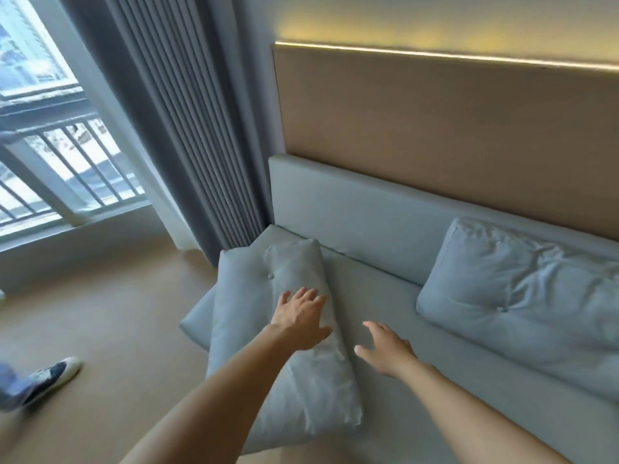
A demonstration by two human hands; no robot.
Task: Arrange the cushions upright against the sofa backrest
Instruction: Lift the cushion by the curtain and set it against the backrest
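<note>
A pale blue-grey sofa has a low padded backrest (351,209) along a tan wall panel. One buttoned cushion (264,296) lies flat at the sofa's left end, partly over the seat edge. My left hand (301,316) rests on top of it, fingers spread, holding nothing. Just to its right, my right hand (385,349) hovers over the bare seat (385,296) with its fingers apart. A second cushion (509,289) leans tilted against the backrest on the right.
Grey pleated curtains (187,128) hang beside the sofa's left end, with a window and balcony railing (67,162) further left. Tan floor lies to the left. Another person's shoe (55,373) is on the floor at the left edge.
</note>
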